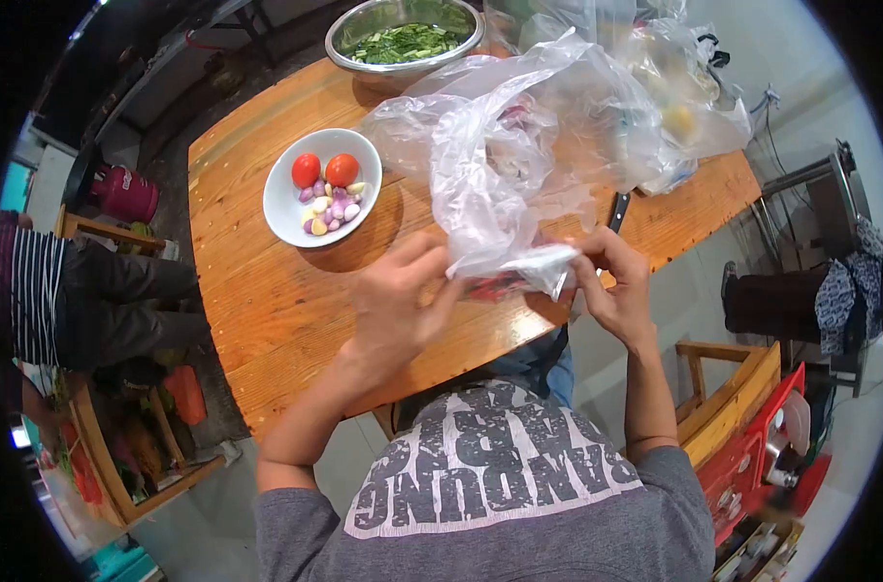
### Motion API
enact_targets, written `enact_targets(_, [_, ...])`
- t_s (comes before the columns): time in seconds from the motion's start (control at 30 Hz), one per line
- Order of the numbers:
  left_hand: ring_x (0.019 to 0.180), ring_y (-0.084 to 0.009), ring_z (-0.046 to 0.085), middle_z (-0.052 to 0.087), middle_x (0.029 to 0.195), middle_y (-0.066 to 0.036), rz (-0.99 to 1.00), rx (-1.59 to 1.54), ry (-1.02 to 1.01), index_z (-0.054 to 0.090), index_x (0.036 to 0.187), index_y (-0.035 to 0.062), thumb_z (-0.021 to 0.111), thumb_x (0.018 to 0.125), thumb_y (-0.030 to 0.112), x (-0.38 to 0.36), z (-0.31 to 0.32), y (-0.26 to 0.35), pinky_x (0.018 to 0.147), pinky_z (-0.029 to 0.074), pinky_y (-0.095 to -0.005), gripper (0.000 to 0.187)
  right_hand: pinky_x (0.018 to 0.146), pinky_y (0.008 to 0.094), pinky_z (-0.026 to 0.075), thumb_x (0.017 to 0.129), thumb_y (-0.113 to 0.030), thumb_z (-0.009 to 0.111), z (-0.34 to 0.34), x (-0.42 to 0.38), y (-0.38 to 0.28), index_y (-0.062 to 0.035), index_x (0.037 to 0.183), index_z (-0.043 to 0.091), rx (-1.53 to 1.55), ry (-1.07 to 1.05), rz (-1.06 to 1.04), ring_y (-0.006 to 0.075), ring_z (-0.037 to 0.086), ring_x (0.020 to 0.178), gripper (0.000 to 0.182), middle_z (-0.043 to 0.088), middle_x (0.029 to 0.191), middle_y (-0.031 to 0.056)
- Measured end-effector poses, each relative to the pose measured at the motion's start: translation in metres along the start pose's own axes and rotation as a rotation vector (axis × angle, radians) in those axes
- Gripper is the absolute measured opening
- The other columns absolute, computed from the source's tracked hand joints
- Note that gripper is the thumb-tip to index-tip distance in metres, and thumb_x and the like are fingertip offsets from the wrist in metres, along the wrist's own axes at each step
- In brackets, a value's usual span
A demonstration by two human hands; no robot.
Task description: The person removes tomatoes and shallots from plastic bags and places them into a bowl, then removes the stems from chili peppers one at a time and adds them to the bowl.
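A crumpled clear plastic bag point(480, 184) lies near the table's front edge, its near end gathered between both hands. My left hand point(398, 296), slightly blurred, is closed at the bag's left side, thumb and fingers pinching the plastic. On the other side my right hand point(616, 286) pinches the bag's right corner between thumb and finger. Something red and dark shows under the bag's near end; I cannot make out what it is. Just beyond my right hand is a knife with a black handle point(618, 210), its blade mostly hidden.
A white bowl point(277, 199) holds two tomatoes point(342, 170), shallots and garlic cloves point(337, 209). At the far edge of the wooden table point(267, 301) stands a metal bowl point(340, 44) of chopped greens point(403, 44). More filled plastic bags point(679, 107) lie back right. A person point(102, 281) stands at left.
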State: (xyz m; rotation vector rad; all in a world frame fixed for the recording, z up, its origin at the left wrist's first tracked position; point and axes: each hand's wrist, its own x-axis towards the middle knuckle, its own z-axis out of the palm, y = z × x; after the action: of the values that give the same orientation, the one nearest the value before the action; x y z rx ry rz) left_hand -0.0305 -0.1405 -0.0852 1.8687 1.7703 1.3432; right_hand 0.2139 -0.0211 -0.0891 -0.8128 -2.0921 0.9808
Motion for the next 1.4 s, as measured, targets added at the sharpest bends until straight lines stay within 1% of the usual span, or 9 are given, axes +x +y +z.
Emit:
enact_targets(0.1, [0.08, -0.0274, 0.065, 0.067, 0.095, -0.009, -0.299, -0.04, -0.013, 0.065, 0.088, 0.0065, 0.077, 0.075, 0.013, -0.01, -0.02, -0.006, 0.074, 0.051, -0.0396, 0.019, 0.058, 0.0231, 0.045, 0.088, 0.006, 0.06, 0.005, 0.013, -0.01, -0.0014, 0.11, 0.068, 0.123, 0.038, 0.094, 0.0072, 0.059, 0.065, 0.024, 0.059, 0.075, 0.0033])
enact_targets(0.27, [0.1, -0.0298, 0.061, 0.068, 0.093, -0.009, -0.071, 0.23, 0.029, 0.069, 0.097, 0.0061, 0.081, 0.069, 0.014, -0.022, -0.002, 0.026, 0.088, 0.043, -0.0436, 0.031, 0.065, 0.0326, 0.05, 0.079, 0.003, 0.068, 0.019, 0.02, -0.035, -0.0076, 0.115, 0.07, -0.076, -0.112, -0.301, 0.0207, 0.066, 0.074, 0.037, 0.066, 0.081, 0.0066])
enact_targets(0.47, [0.061, -0.0141, 0.06, 0.068, 0.074, -0.005, -0.255, -0.079, 0.053, 0.067, 0.096, 0.0034, 0.076, 0.075, 0.004, -0.032, -0.008, 0.032, 0.06, 0.046, -0.0304, 0.023, 0.069, 0.0359, 0.052, 0.069, -0.002, 0.072, 0.015, 0.009, -0.033, -0.0074, 0.109, 0.071, -0.158, -0.088, -0.39, 0.0302, 0.067, 0.079, 0.04, 0.07, 0.088, 0.0118])
enact_targets(0.63, [0.06, -0.0034, 0.052, 0.063, 0.072, 0.0, -0.443, -0.297, 0.308, 0.062, 0.093, 0.0022, 0.067, 0.086, 0.003, -0.039, -0.014, 0.016, 0.053, 0.04, -0.021, 0.009, 0.073, 0.0276, 0.047, 0.092, -0.007, 0.058, 0.03, 0.001, -0.022, -0.0004, 0.101, 0.066, 0.348, 0.316, 0.137, 0.0118, 0.061, 0.085, 0.013, 0.067, 0.091, 0.0043])
enact_targets(0.87, [0.063, -0.0167, 0.06, 0.063, 0.071, -0.009, -0.406, -0.344, 0.081, 0.07, 0.094, -0.0011, 0.063, 0.094, 0.011, -0.049, -0.013, 0.055, 0.059, 0.046, -0.032, 0.014, 0.089, 0.0351, 0.044, 0.086, -0.037, 0.06, 0.002, -0.001, -0.038, -0.0037, 0.075, 0.053, 0.872, -0.091, 0.138, 0.0231, 0.057, 0.101, 0.035, 0.061, 0.113, 0.02])
enact_targets(1.0, [0.07, -0.0177, 0.062, 0.066, 0.09, -0.011, -0.477, -0.438, -0.104, 0.069, 0.106, -0.0014, 0.052, 0.097, 0.008, -0.055, -0.012, 0.06, 0.063, 0.049, -0.0311, 0.021, 0.077, 0.0321, 0.043, 0.078, -0.063, 0.067, -0.029, -0.003, -0.034, -0.0031, 0.069, 0.051, 0.076, -0.113, -0.024, 0.0231, 0.056, 0.091, 0.063, 0.059, 0.096, 0.0122])
enact_targets(1.13, [0.085, -0.0174, 0.062, 0.064, 0.107, -0.013, -0.515, -0.879, -0.101, 0.065, 0.114, -0.0047, 0.045, 0.096, 0.011, -0.059, -0.012, 0.061, 0.077, 0.049, -0.03, 0.031, 0.06, 0.0298, 0.045, 0.069, -0.039, 0.087, -0.027, -0.003, -0.061, -0.0013, 0.072, 0.055, -0.225, -0.356, 0.231, 0.0163, 0.056, 0.071, 0.05, 0.056, 0.081, 0.0061])
enact_targets(1.3, [0.102, -0.0232, 0.061, 0.06, 0.097, -0.011, -0.631, -1.029, -0.043, 0.051, 0.136, -0.0071, 0.048, 0.093, 0.018, -0.06, -0.004, 0.04, 0.1, 0.044, -0.0353, 0.049, 0.064, 0.0255, 0.051, 0.094, -0.012, 0.064, -0.025, 0.002, -0.027, -0.0014, 0.103, 0.058, 0.114, -0.469, 0.423, 0.0082, 0.06, 0.076, 0.014, 0.063, 0.087, 0.0045])
enact_targets(1.4, [0.086, -0.0199, 0.057, 0.057, 0.088, -0.008, -0.601, -1.457, 0.096, 0.043, 0.144, -0.0053, 0.046, 0.088, 0.011, -0.06, 0.002, 0.031, 0.094, 0.045, -0.0363, 0.058, 0.066, 0.0261, 0.053, 0.099, -0.015, 0.058, -0.02, 0.005, -0.012, -0.0016, 0.106, 0.059, 0.596, -0.267, 0.511, 0.0071, 0.061, 0.079, 0.015, 0.063, 0.088, 0.003])
